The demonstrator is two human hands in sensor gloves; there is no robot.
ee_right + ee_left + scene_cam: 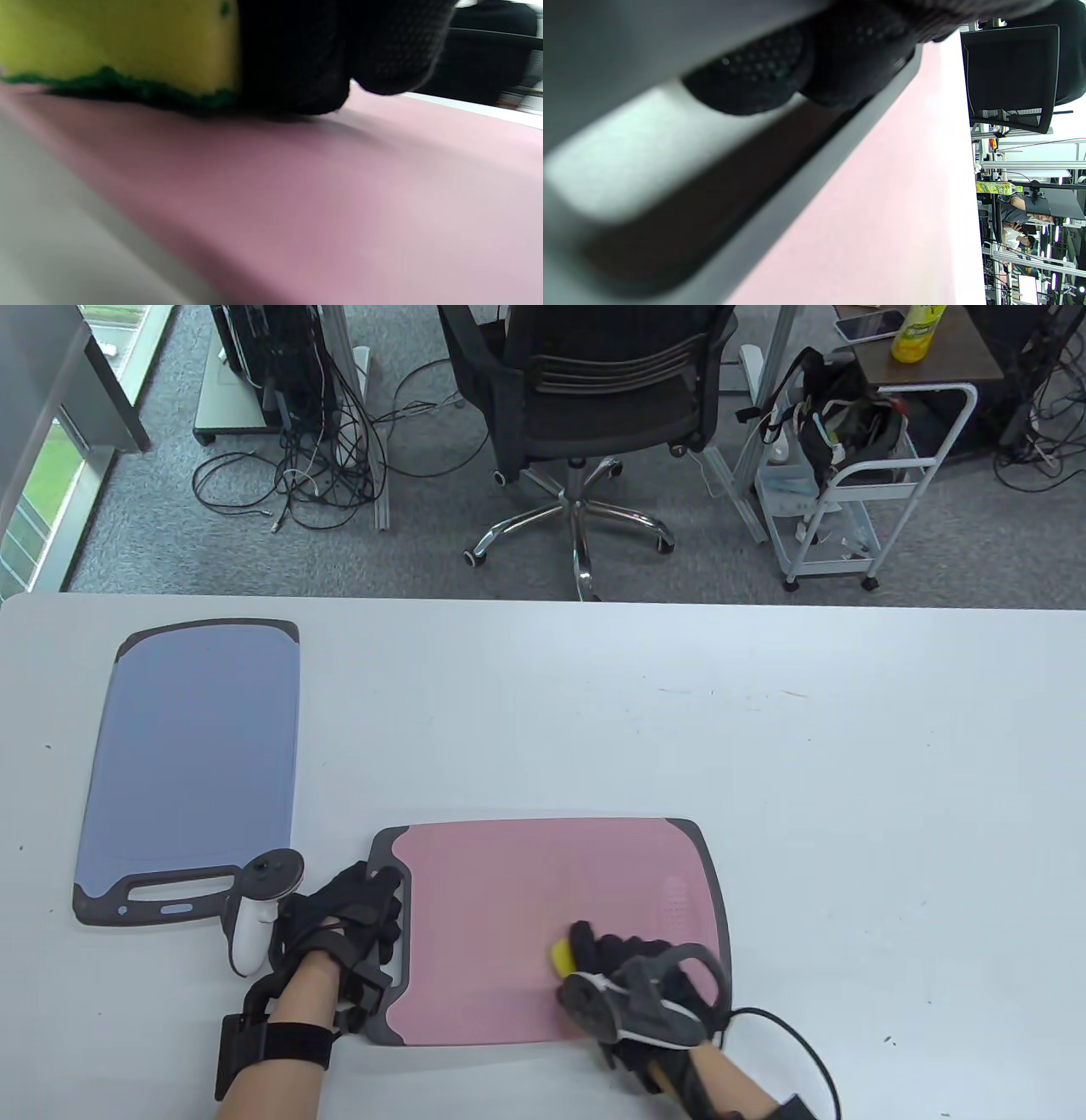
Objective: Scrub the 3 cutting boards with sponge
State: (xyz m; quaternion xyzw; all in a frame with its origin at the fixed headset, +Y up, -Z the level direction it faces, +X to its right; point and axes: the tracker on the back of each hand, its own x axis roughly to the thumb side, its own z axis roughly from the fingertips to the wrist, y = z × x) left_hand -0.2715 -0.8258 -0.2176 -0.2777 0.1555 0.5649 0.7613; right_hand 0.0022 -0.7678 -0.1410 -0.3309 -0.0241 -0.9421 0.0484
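Observation:
A pink cutting board with a grey rim lies near the table's front edge. My right hand grips a yellow sponge with a green scouring side and presses it flat on the pink surface. My left hand rests on the board's grey handle end, with fingertips curled at the handle slot. A blue cutting board lies at the left of the table, untouched. No third board is in view.
The white table stretches to the right and back. Beyond its far edge stand an office chair, floor cables and a small white cart. A cable trails from my right wrist.

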